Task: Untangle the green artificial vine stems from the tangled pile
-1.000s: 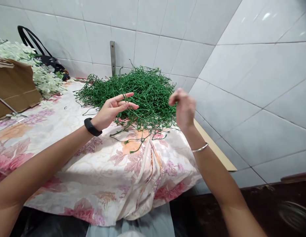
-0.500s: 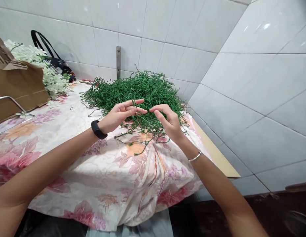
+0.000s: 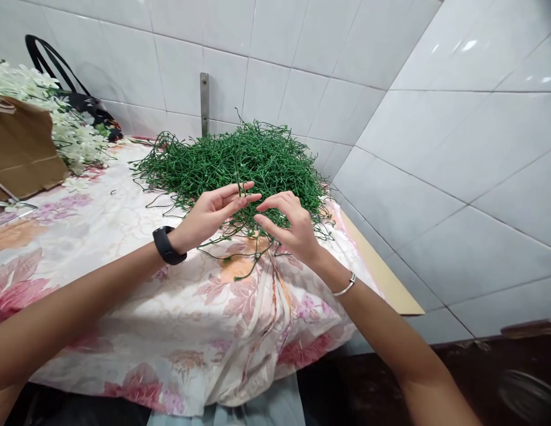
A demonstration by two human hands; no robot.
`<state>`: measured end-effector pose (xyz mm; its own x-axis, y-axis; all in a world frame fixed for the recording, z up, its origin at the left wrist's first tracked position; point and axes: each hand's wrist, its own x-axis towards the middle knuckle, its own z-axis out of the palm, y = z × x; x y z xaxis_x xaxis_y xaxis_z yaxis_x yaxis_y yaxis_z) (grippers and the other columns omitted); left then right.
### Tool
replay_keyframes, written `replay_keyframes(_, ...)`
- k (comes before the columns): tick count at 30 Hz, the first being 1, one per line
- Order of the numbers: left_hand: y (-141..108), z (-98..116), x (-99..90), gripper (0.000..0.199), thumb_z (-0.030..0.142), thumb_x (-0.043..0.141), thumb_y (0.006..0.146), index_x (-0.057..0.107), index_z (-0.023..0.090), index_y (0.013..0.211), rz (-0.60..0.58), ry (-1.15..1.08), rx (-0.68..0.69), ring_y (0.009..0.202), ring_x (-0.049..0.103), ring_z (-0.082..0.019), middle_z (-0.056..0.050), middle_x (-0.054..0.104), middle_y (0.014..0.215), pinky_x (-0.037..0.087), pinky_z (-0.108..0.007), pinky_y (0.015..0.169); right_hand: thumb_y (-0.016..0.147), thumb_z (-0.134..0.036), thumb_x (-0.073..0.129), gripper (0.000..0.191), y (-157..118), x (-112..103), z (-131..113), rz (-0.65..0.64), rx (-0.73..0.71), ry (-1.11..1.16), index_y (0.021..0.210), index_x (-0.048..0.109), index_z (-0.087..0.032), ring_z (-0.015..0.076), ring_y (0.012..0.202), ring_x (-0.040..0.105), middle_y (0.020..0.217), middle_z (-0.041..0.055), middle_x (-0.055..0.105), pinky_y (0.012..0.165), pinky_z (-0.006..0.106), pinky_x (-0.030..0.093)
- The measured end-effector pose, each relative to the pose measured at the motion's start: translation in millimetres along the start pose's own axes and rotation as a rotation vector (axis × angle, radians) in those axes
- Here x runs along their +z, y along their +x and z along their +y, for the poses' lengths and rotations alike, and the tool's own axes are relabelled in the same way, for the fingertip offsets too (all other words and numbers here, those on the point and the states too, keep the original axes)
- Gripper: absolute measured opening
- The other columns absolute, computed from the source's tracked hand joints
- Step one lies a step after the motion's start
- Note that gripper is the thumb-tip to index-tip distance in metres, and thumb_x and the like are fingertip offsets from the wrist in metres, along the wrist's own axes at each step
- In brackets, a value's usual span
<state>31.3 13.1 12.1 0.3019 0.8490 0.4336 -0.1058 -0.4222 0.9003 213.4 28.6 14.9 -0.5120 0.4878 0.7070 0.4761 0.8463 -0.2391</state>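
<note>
A thin green artificial stem is held between the fingers of my left hand, its upper part standing up against the pile behind. To the right, my right hand hovers with its thumb and forefinger apart and bent toward the left fingertips. I see nothing between those fingers. Just behind both hands lies a large tangled heap of green artificial stems. A few loose stems trail out of the heap onto the flowered cloth below my hands.
A flowered cloth covers the table. White artificial flowers, a brown cardboard box and a dark bag are at the left. Tiled walls close off the back and right; a metal strip is fixed behind the heap.
My right hand has turned slightly, its thumb and forefinger now farther apart and closer to the left fingertips. The left hand keeps the stem. The view has shifted a little to the right.
</note>
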Motion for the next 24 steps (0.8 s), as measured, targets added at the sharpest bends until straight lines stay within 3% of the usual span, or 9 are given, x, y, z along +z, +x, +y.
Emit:
replay_keyframes(4,-4,-2,6.6,0.046,0.029,0.055,0.079,0.043,0.017,0.122,0.018,-0.057,0.019,0.107,0.053,-0.021,-0.01,0.057,0.115,0.043,-0.034,0.092,0.077,-0.027,0.056,0.009,-2,3,-1,-0.005,-0.005,0.053,0.08,0.055,-0.018,0.0147,0.081,0.051,0.082,0.0022,0.06,0.08,0.034,0.036)
replay_keyframes(9,-6,-8,7.6,0.051,0.024,0.064,0.071,0.043,0.018,0.118,0.007,-0.023,0.043,0.1,0.055,-0.019,-0.008,0.058,0.108,0.044,-0.034,0.089,0.076,-0.023,0.056,0.004,-5,5,-3,0.043,0.087,0.26,0.079,0.055,-0.02,0.0136,0.084,0.052,0.083,0.0016,0.056,0.079,0.032,0.041)
replay_keyframes(13,-4,-11,4.7,0.036,0.027,0.067,0.067,0.055,0.016,0.1,0.01,0.129,0.079,0.09,0.057,-0.016,-0.005,0.061,0.095,0.046,-0.03,0.081,0.074,-0.022,0.059,0.004,-7,8,-3,0.069,0.117,0.303,0.077,0.056,-0.021,0.0149,0.092,0.05,0.09,0.0028,0.054,0.082,0.034,0.041)
replay_keyframes(18,-2,-11,0.7,0.023,0.03,0.066,0.068,0.058,0.014,0.083,0.051,0.264,0.113,0.079,0.056,-0.013,-0.003,0.06,0.084,0.045,-0.026,0.072,0.075,-0.019,0.057,0.002,-7,9,-3,0.034,0.109,0.324,0.075,0.055,-0.02,0.0147,0.089,0.052,0.087,0.0025,0.057,0.08,0.034,0.043)
replay_keyframes(24,-1,-7,-2.0,0.016,0.029,0.061,0.072,0.059,0.015,0.08,0.023,0.366,0.166,0.075,0.055,-0.012,-0.002,0.06,0.08,0.043,-0.023,0.067,0.075,-0.017,0.057,0.006,-8,8,-4,0.052,0.088,0.312,0.071,0.053,-0.019,0.0146,0.086,0.052,0.084,0.0022,0.059,0.078,0.034,0.043)
